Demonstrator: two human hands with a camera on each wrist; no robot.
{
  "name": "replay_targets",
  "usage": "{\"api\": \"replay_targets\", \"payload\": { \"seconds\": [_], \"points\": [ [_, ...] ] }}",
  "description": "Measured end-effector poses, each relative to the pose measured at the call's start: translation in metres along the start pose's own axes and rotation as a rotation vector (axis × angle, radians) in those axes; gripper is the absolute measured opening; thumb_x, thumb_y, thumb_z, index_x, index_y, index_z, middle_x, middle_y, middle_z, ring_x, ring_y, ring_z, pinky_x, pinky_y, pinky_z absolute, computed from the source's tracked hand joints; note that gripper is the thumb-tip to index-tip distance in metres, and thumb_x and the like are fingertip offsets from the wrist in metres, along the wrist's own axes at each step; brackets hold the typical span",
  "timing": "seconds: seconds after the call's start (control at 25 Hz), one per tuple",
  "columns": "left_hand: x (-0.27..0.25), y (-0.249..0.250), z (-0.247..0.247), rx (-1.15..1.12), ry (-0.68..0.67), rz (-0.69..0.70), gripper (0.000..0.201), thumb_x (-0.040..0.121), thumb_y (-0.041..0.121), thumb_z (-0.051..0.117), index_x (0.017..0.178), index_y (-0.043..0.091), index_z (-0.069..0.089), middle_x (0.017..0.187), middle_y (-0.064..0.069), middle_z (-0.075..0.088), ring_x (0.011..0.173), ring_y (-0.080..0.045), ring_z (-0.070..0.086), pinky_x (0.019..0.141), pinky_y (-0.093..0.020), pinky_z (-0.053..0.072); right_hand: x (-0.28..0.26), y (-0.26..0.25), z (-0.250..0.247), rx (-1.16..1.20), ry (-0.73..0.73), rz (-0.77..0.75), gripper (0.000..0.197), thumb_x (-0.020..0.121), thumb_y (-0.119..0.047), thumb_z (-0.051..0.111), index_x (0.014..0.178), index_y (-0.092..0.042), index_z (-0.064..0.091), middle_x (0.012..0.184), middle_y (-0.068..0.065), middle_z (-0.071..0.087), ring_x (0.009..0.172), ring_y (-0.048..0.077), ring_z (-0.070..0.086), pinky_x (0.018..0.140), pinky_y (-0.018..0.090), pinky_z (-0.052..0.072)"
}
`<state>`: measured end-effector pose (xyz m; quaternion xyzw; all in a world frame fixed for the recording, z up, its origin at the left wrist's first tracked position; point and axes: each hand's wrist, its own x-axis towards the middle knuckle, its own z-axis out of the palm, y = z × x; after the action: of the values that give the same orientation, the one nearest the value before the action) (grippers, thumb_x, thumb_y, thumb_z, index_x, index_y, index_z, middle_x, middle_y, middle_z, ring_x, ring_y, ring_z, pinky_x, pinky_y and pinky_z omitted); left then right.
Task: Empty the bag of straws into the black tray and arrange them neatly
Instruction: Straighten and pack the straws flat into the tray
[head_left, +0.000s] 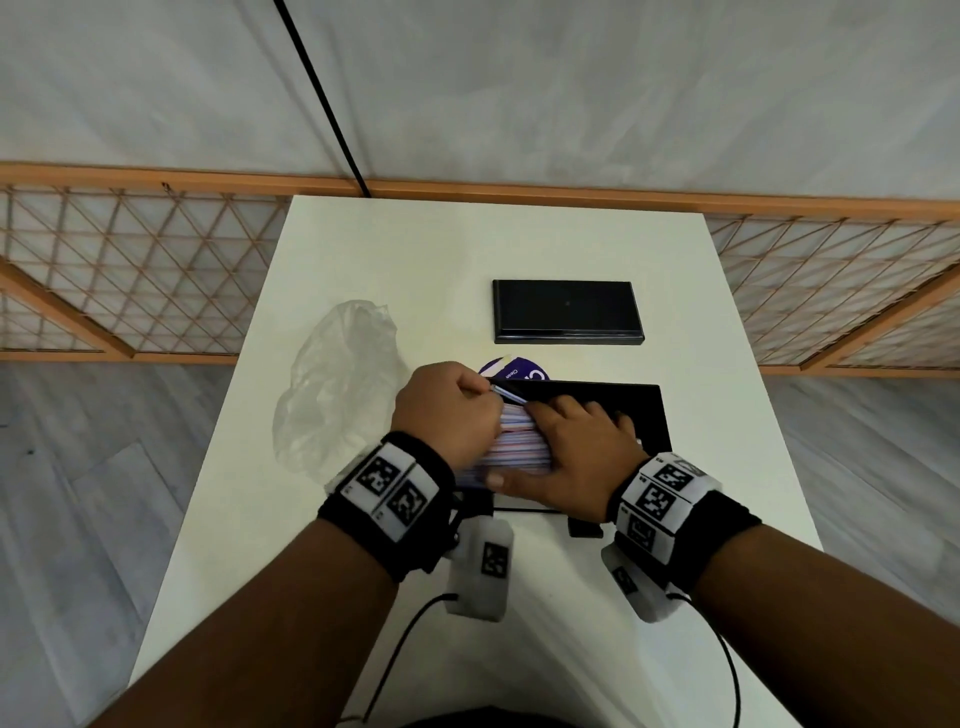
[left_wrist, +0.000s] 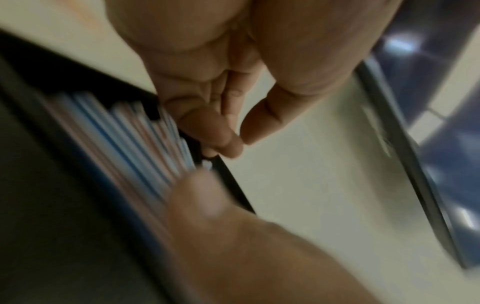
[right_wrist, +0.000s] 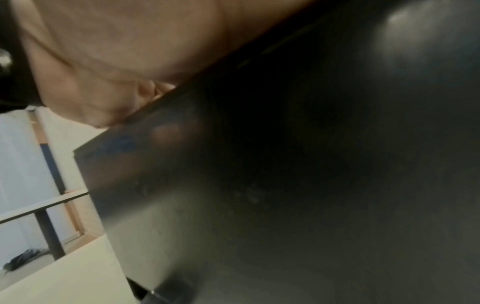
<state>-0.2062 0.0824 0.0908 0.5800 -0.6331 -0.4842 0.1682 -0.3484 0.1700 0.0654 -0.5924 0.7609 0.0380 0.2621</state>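
A: Start with the biggest thing, and count.

B: One white table (head_left: 363, 249), its far edge against an orange lattice rail (head_left: 130, 270). On it are two black trays. The far black tray (head_left: 566, 312) sits alone with bare table all round it. The near black tray (head_left: 649, 415) is under both hands, and its left part is hidden.

A: And the bag?

B: One clear plastic bag (head_left: 337, 384), crumpled on the table's left side, close to the left edge. It lies just beside the near tray, apart from the hands.

A: What about the straws?

B: One bundle of straws (head_left: 514, 441), striped pink, blue and white, too many to count. They lie side by side in the near tray's left part; the left wrist view shows them blurred against the tray's dark rim. One loose straw (head_left: 506, 393) pokes out from the left hand (head_left: 447, 410), whose fingers are curled round it.

A: The right hand?

B: The right hand (head_left: 576, 447) lies flat, fingers straight, over the bundle, with the thumb along its near end. The two hands are nearly touching.

A: Anything smaller?

B: One purple round label (head_left: 511, 370), half hidden behind the near tray's far edge, in the gap between the trays. Open table remains to the right and in front of the wrists.
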Motion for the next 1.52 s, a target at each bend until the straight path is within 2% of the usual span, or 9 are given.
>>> {"api": "replay_targets", "payload": {
  "seconds": [0.08, 0.2, 0.36, 0.48, 0.64, 0.84, 1.2, 1.32, 1.52],
  "points": [
    [0.006, 0.0, 0.004, -0.027, -0.008, -0.04, 0.005, 0.074, 0.023, 0.067, 0.069, 0.022, 0.067, 0.065, 0.001, 0.075, 0.067, -0.024, 0.077, 0.075, -0.044, 0.064, 0.001, 0.0, -0.003, 0.017, -0.035, 0.001, 0.109, 0.051, -0.101, 0.033, 0.142, -0.04, 0.031, 0.135, -0.007, 0.044, 0.125, 0.026, 0.041, 0.107, 0.058, 0.027],
    [0.016, -0.003, 0.017, 0.022, 0.014, -0.005, 0.013, 0.064, 0.036, 0.068, 0.075, 0.03, 0.066, 0.078, 0.004, 0.077, 0.075, -0.025, 0.077, 0.075, -0.044, 0.064, 0.0, 0.001, -0.003, -0.003, -0.046, -0.008, 0.109, 0.051, -0.097, 0.042, 0.143, -0.039, 0.03, 0.134, -0.006, 0.044, 0.124, 0.026, 0.042, 0.106, 0.058, 0.028],
    [0.025, -0.004, 0.03, 0.013, 0.052, -0.024, 0.016, 0.065, 0.037, 0.071, 0.075, 0.029, 0.062, 0.081, 0.003, 0.076, 0.077, -0.025, 0.076, 0.073, -0.043, 0.064, 0.001, 0.003, -0.005, 0.002, -0.051, -0.032, 0.103, 0.06, -0.093, 0.042, 0.147, -0.039, 0.025, 0.136, -0.004, 0.043, 0.125, 0.028, 0.04, 0.107, 0.06, 0.027],
    [0.023, 0.004, 0.03, 0.035, 0.078, -0.028, 0.016, 0.077, 0.03, 0.078, 0.077, 0.025, 0.062, 0.075, 0.003, 0.076, 0.069, -0.021, 0.076, 0.075, -0.039, 0.063, 0.001, 0.005, -0.006, 0.013, -0.07, -0.036, 0.1, 0.064, -0.094, 0.033, 0.147, -0.039, 0.026, 0.135, -0.004, 0.043, 0.126, 0.028, 0.039, 0.107, 0.06, 0.026],
    [0.023, 0.007, 0.03, 0.129, 0.099, 0.035, 0.019, 0.078, 0.026, 0.081, 0.068, 0.024, 0.064, 0.075, 0.004, 0.074, 0.074, -0.021, 0.074, 0.081, -0.034, 0.061, 0.0, 0.008, -0.004, 0.056, -0.02, -0.045, 0.079, 0.079, -0.083, 0.033, 0.145, -0.04, 0.032, 0.134, -0.005, 0.046, 0.125, 0.027, 0.041, 0.106, 0.055, 0.027],
    [0.022, 0.015, 0.031, 0.157, 0.113, 0.045, 0.019, 0.079, 0.029, 0.081, 0.067, 0.023, 0.068, 0.069, 0.01, 0.068, 0.075, -0.015, 0.07, 0.069, -0.023, 0.052, -0.001, 0.011, -0.006, 0.127, 0.007, -0.03, 0.059, 0.091, -0.068, 0.037, 0.139, -0.034, 0.041, 0.137, -0.005, 0.049, 0.127, 0.025, 0.043, 0.105, 0.05, 0.027],
    [0.018, 0.025, 0.037, 0.235, 0.071, 0.097, 0.016, 0.079, 0.021, 0.071, 0.068, 0.03, 0.064, 0.084, 0.006, 0.074, 0.085, -0.018, 0.071, 0.073, -0.021, 0.051, -0.001, 0.017, -0.003, 0.213, 0.06, -0.048, 0.047, 0.09, -0.058, 0.042, 0.128, -0.03, 0.049, 0.126, -0.004, 0.056, 0.118, 0.024, 0.052, 0.102, 0.05, 0.038],
    [0.008, 0.036, 0.021, 0.201, 0.111, 0.135, 0.013, 0.076, 0.021, 0.072, 0.065, 0.026, 0.068, 0.069, 0.012, 0.068, 0.077, -0.013, 0.069, 0.066, -0.016, 0.045, -0.001, 0.021, -0.001, 0.315, 0.118, -0.03, 0.047, 0.084, -0.058, 0.048, 0.121, -0.03, 0.049, 0.118, -0.006, 0.058, 0.11, 0.02, 0.057, 0.099, 0.049, 0.043],
    [0.001, 0.032, -0.032, -0.031, 0.146, 0.148, 0.006, 0.063, 0.02, 0.079, 0.059, 0.021, 0.074, 0.048, 0.014, 0.064, 0.049, -0.003, 0.058, 0.059, -0.022, 0.046, -0.007, 0.023, -0.005, 0.254, 0.206, -0.038, 0.066, 0.082, -0.069, 0.037, 0.14, -0.038, 0.036, 0.134, -0.007, 0.051, 0.123, 0.021, 0.048, 0.105, 0.048, 0.037]
  ]
}}
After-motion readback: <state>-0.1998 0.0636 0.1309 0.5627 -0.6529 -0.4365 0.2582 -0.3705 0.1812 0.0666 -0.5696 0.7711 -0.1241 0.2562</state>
